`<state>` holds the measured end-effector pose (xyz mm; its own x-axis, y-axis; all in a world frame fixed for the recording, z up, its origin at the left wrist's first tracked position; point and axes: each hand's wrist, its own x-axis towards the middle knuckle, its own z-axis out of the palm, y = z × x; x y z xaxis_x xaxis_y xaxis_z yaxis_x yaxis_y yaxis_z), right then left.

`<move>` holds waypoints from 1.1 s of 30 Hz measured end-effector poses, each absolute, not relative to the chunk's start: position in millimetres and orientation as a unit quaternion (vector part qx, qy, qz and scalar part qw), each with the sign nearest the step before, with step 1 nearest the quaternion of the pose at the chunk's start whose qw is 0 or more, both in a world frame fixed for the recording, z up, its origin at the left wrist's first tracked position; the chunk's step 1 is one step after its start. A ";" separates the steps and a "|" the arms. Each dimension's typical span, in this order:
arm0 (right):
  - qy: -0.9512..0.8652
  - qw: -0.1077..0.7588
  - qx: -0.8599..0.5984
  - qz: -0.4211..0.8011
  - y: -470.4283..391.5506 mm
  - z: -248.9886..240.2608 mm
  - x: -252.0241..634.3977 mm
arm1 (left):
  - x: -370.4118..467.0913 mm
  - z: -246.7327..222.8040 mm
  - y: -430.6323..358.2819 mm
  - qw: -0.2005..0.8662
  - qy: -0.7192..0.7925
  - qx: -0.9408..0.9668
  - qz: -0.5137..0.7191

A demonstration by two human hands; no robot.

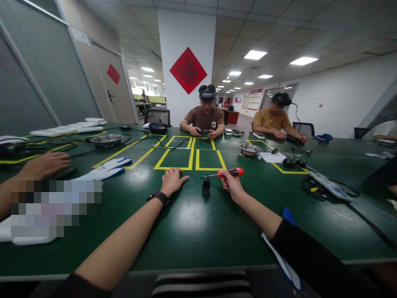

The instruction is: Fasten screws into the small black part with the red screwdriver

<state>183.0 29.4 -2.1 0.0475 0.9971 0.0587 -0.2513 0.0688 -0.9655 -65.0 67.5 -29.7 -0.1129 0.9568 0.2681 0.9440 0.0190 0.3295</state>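
Note:
My right hand [231, 185] is closed round a screwdriver [235, 171] with a red and black handle. Its shaft points left, just above a small black cylindrical part [206, 185] that stands upright on the green table [192, 236]; whether the two touch is unclear. Left of this part, my left hand [173, 181] rests on the table with its fingers apart, near some tiny dark bits, and wears a black wristband. Nothing shows in it.
A co-worker's hand [46, 165] lies at the left near white-blue gloves [108, 167]. Metal bowls [107, 140] [249, 150] stand farther back. Black parts [293, 162] and cables lie right. Another glove [283, 260] hangs over the front edge beneath my right arm. Two people sit opposite.

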 end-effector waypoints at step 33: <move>-0.448 0.599 -0.407 0.525 34.2 -8.8 182.3 | -68.9 -27.6 69.5 0.041 0.696 0.685 0.209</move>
<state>182.3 34.2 -8.8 0.0484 0.9930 0.1081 -0.2637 0.1171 -0.9575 -68.9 69.5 -27.6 -0.0573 0.9717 0.2291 0.9375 -0.0265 0.3469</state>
